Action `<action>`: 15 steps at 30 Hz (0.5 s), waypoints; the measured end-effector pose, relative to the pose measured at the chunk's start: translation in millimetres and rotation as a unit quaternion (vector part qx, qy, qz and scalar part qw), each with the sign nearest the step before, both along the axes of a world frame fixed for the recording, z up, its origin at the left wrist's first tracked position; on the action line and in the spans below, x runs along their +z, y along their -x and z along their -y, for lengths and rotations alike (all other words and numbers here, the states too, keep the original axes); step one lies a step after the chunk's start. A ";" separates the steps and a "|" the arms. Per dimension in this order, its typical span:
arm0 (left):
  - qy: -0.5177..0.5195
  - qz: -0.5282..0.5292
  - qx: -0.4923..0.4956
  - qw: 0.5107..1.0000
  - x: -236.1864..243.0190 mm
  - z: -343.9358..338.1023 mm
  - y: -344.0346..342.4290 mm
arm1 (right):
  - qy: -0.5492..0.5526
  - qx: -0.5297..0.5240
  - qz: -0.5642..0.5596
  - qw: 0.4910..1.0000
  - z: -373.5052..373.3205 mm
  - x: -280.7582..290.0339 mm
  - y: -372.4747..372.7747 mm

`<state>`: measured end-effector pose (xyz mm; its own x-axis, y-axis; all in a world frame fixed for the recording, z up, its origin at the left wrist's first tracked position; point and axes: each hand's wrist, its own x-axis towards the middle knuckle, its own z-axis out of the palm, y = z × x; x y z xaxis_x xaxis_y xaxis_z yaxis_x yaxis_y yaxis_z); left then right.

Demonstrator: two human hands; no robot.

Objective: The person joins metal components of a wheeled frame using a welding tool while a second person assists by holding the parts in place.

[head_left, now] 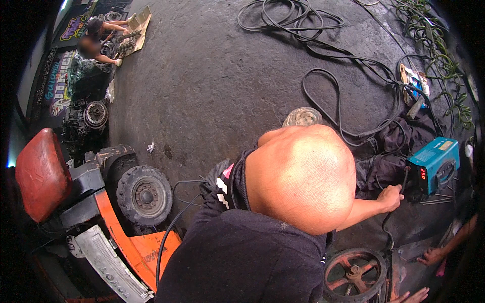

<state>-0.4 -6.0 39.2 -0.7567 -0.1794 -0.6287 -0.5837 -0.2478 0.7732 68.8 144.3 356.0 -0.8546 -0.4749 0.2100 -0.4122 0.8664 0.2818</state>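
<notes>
1. head view. right hand (390, 198): curled round a black cable (405, 175), seemingly grasping it, just short of the front of a teal welding machine (435, 164). can't make out each finger.
2. left hand: out of sight, so can't tell whether clenched or released.
3. cable run: down from the machine's front, through the grasp, then on to beside a red spoked wheel (354, 275); to the right of a bare knee (303, 171).
4. handling, judged by eye: light over this short length, rubbery, bendable but springy; hardly fragile, perhaps slick if greasy. likely heavier if dragging much of its length.
5. hold: best near the machine end, on the thicker part, to spare the joint from bending.
6. surface: dark, rough, stained floor (212, 81); dark cloth (371, 174) bunched beside the machine, thin metal rods (437, 200) near its base, black coils (293, 20) farther off.
7. room: at left, an orange vehicle (113, 217) with red seat (44, 174). at right edge, co-worker's hands (431, 256), near the wheel. far upper left, another person (96, 43) by flattened cardboard (142, 34).
</notes>
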 end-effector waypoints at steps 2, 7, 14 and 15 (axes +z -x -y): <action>-0.016 0.008 0.003 1.000 0.2 -0.2 0.1 | -0.017 0.005 -0.006 1.000 0.2 0.4 -0.1; 0.023 0.019 -0.016 0.999 -6.7 -4.2 0.3 | 0.016 0.008 0.007 1.000 -0.1 -0.4 0.3; 0.083 -0.019 -0.011 0.996 -14.7 -9.7 0.8 | -0.002 0.010 -0.002 1.000 -14.0 -1.5 1.2; 0.070 -0.021 -0.022 0.997 -14.5 -9.6 0.8 | -0.035 0.019 -0.013 0.999 -15.9 -2.1 1.1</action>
<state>-1.2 3.6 24.7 -0.7909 -0.2295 -0.5673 -0.5581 -0.1100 0.8225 67.7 160.2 354.0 -0.8307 -0.5207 0.1971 -0.4359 0.8285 0.3516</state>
